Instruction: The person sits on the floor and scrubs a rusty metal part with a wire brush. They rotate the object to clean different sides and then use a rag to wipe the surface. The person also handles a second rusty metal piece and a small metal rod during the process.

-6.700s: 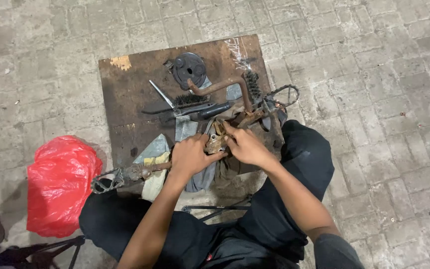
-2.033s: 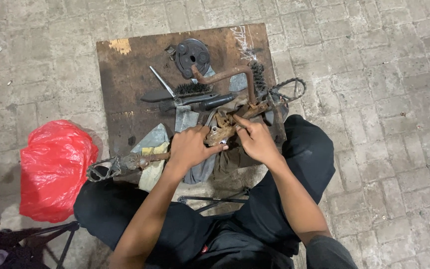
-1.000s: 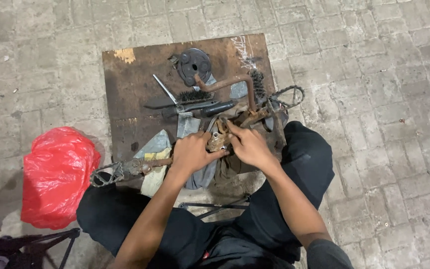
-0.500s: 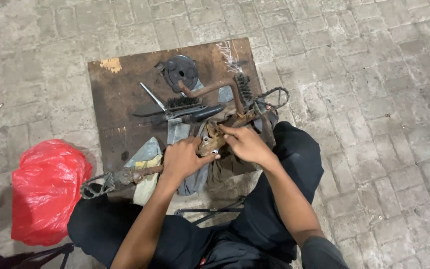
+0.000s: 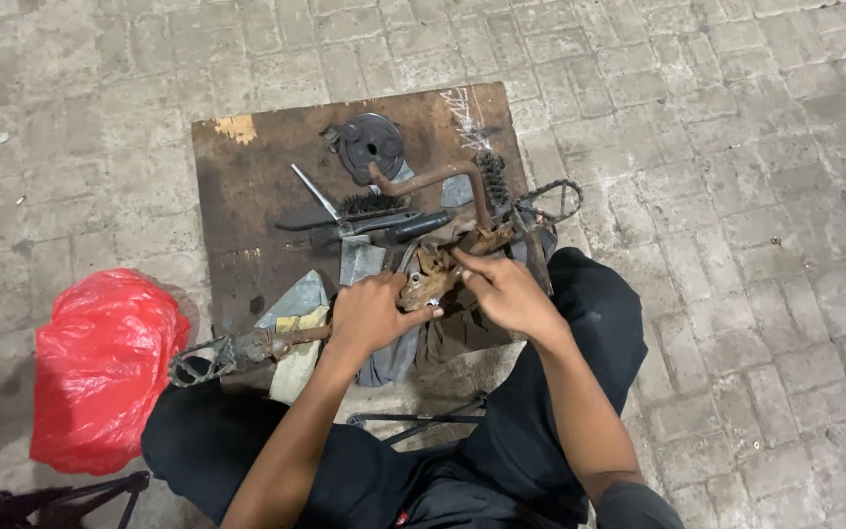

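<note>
Gripping the rusty pedal bracket (image 5: 443, 274) mid-frame, left hand (image 5: 369, 315) clamps it steady while right hand (image 5: 506, 292) fingers pinch its top.

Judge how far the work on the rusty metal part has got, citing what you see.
Done: nothing looks clean; the rusty part is brown all over. In hand: left hand steadies it, right hand works its top. Left: wire brush and pliers lie unused on the board.

A red plastic bag (image 5: 100, 367) is seen on the brick floor (image 5: 736, 147), left of the wooden board (image 5: 247, 186). A round metal disc (image 5: 372, 145) is placed near the board's far edge, a wire brush (image 5: 369, 204) beside it.
</note>
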